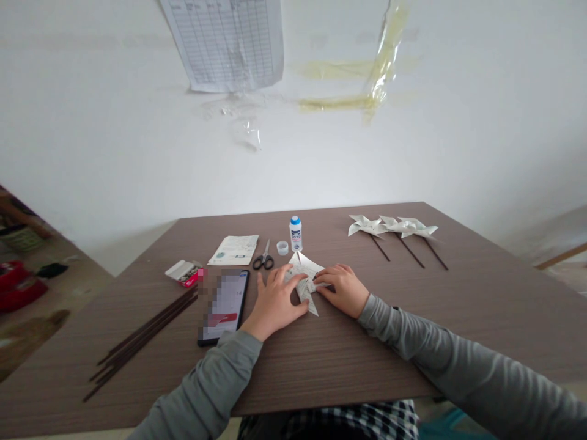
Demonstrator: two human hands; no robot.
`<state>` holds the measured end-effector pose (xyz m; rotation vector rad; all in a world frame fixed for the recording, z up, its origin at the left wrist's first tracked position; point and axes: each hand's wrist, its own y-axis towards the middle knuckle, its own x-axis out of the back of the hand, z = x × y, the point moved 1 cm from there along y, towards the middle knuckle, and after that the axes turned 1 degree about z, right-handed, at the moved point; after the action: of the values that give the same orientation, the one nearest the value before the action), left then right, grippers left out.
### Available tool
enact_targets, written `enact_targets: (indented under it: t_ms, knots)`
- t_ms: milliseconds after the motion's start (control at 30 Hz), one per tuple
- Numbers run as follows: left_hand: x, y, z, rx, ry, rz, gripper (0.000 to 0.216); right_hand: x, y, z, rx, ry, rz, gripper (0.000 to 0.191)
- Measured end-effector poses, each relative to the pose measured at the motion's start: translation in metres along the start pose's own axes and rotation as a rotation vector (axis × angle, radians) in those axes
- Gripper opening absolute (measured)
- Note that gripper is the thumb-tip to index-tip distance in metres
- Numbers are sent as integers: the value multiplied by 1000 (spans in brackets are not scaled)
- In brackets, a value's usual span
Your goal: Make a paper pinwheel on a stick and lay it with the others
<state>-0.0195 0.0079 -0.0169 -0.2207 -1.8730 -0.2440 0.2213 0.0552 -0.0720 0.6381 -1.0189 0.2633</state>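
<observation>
A printed-paper pinwheel [304, 289], with pointed blades folded toward its middle, lies on the table in front of me. My left hand [278, 299] holds it down from the left, thumb near the lower blade and fingers curved over the upper left side. From the right, my right hand [342, 287] presses its closed fingertips at the pinwheel's centre and right blade. My fingers hide part of the folds. Just behind the paper stands a white glue bottle [296, 235] with a blue top.
Left of the hands are a phone [224, 308], scissors [263, 261], a clear cap [282, 247], paper sheets [233, 249], a small red-and-white box [184, 272] and several dark sticks [142, 333]. Three finished pinwheels on sticks [394, 227] lie back right. A wall rises behind the table [413, 379].
</observation>
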Motion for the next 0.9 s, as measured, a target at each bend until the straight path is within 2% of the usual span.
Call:
enact_targets:
  t_ms: [100,300,500,700,900]
  knots:
    - [0,1,1,4,2,4,69,0,-1,0,-12,-13,-4,26]
    - [-3,0,1,-5,6,9,52,-1,-1,-1,9,-1,-19,27]
    - [-1,-1,0,10,11,39,51,2,0,0,0,0,-3,25]
    - [1,-2,-2,18,15,36,51,9,1,3,-24,1,34,39]
    - [1,-3,-3,22,17,22,50,9,1,3,-18,-14,15,46]
